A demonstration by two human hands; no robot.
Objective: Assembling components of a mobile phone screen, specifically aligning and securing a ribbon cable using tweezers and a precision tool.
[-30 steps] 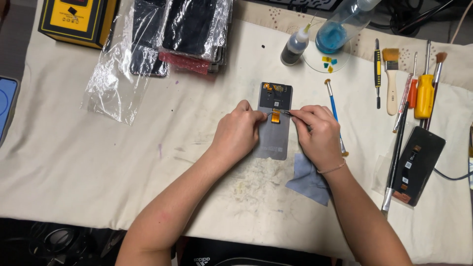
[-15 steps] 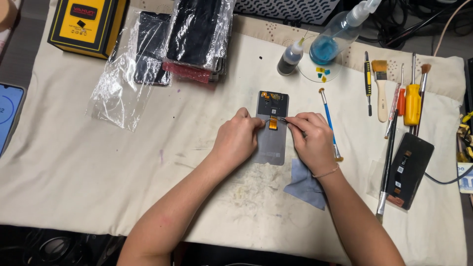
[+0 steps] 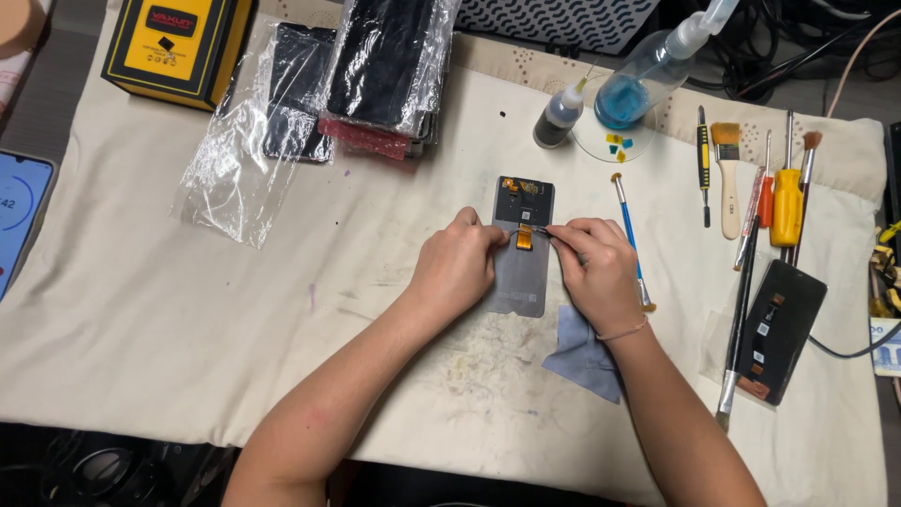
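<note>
At the far left edge of the frame we see a phone (image 3: pixel 19 221) with a lit blue screen, and in the upper left a yellow and black box (image 3: pixel 174 47). Right of it lie clear plastic bags (image 3: pixel 282 122) holding dark panels, spread on the cream cloth of the counter (image 3: pixel 188 319). In the middle of the frame our left hand (image 3: pixel 455 268) is curled, fingertips pressing on the left edge of the grey phone display panel (image 3: pixel 519 277), which lies face down and lengthwise. Our right hand (image 3: pixel 593 272) is pinched narrow on a thin metal tool (image 3: pixel 547 231), whose tip is at the orange flex strip (image 3: pixel 524 237) on the panel. Below that hand lies a grey cloth scrap (image 3: pixel 582 357); just beside it runs a blue-handled brush (image 3: pixel 631 235). Above stand a small dark dropper bottle (image 3: pixel 558 117) and a spray bottle (image 3: pixel 648 80) of blue liquid. At the right lie screwdrivers and brushes (image 3: pixel 751 188) and a second dark panel (image 3: pixel 781 329).
</note>
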